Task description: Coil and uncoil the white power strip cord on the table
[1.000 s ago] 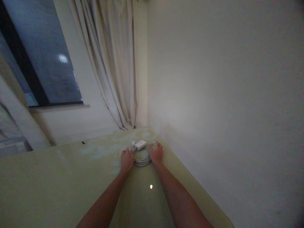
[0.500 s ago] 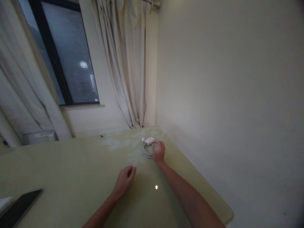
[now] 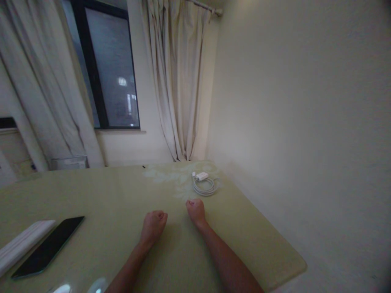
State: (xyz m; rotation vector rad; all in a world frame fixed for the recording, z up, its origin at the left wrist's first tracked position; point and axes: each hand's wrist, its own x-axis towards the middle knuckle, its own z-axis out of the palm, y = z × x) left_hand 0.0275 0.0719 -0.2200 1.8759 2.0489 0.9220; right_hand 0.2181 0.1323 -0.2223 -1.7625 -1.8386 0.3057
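Note:
A small white power strip (image 3: 202, 176) lies on the table near its far right corner, its grey-white cord (image 3: 204, 192) coiled in rings in front of it. The plug (image 3: 193, 174) rests just left of the strip. My right hand (image 3: 196, 211) is curled into a fist on the near side of the coil, apart from it, with nothing showing in the fingers. To its left my left hand (image 3: 154, 224) is also closed in a fist over the table, touching none of these things and seemingly holding nothing.
The pale green table (image 3: 116, 203) meets the wall (image 3: 290, 122) on the right. At the left lie a dark flat panel (image 3: 49, 247) and a long white object (image 3: 26, 244). A tiny black item (image 3: 143, 166) sits near the far edge. Curtains (image 3: 180, 81) hang beyond.
My right hand has let go of the coiled cord, drawn back toward me and closed into a fist. My left hand's fingers have curled tighter. The view has turned left.

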